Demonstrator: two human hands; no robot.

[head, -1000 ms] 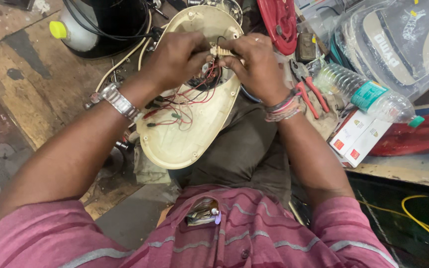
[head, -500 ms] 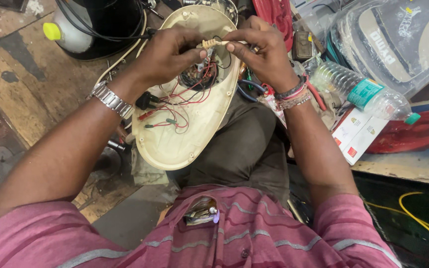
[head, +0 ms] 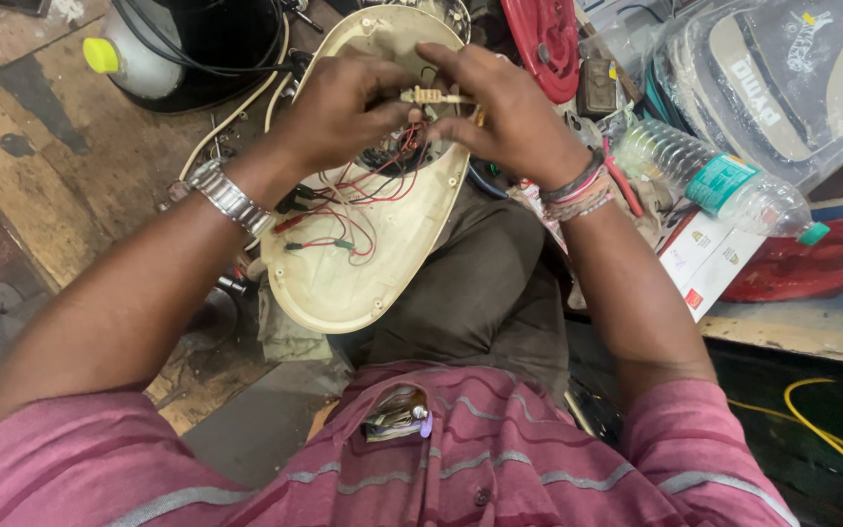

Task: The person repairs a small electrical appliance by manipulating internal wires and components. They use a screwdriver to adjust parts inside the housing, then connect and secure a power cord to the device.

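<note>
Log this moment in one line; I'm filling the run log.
left hand: pinching small part | right hand: pinching same part | below: open cream shell, red wires | bottle right

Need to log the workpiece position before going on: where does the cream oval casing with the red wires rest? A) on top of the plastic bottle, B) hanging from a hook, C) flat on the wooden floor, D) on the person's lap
D: the cream oval casing lies tilted across the person's thigh, while both hands pinch a small beige part above it.
</note>
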